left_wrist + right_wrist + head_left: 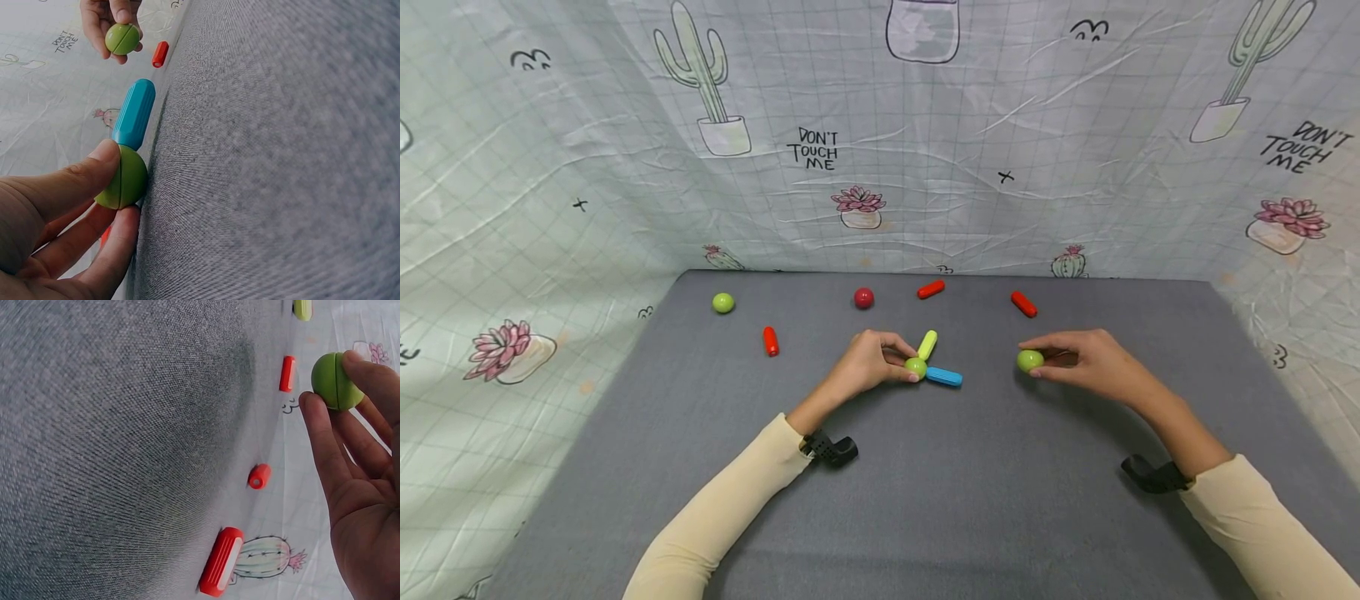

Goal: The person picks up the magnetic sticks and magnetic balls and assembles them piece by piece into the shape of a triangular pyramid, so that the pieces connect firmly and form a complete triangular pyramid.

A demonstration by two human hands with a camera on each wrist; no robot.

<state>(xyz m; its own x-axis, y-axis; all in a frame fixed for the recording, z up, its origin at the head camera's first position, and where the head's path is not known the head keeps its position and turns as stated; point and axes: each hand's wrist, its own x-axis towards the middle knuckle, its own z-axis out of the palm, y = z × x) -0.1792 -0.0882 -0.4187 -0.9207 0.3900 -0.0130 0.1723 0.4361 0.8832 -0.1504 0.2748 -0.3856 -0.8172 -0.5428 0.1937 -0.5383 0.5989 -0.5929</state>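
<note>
Near the middle of the table, my left hand [874,360] pinches a green ball [916,367] between thumb and fingers. A blue ridged stick [943,377] and a yellow-green stick [928,344] extend from this ball like two spokes. In the left wrist view the blue stick [134,112] meets the ball [128,178], which has a seam round it. To the right, my right hand [1093,362] holds a second green ball [1029,360] with its thumb and fingertips. The right wrist view shows this ball [336,381] raised off the cloth, with no stick on it.
Along the back lie a red ball [863,297] and two red sticks [931,289], [1023,304]. Farther left are another green ball [723,302] and a red stick [771,341]. A printed cloth [955,208] hangs behind the grey tabletop [925,500].
</note>
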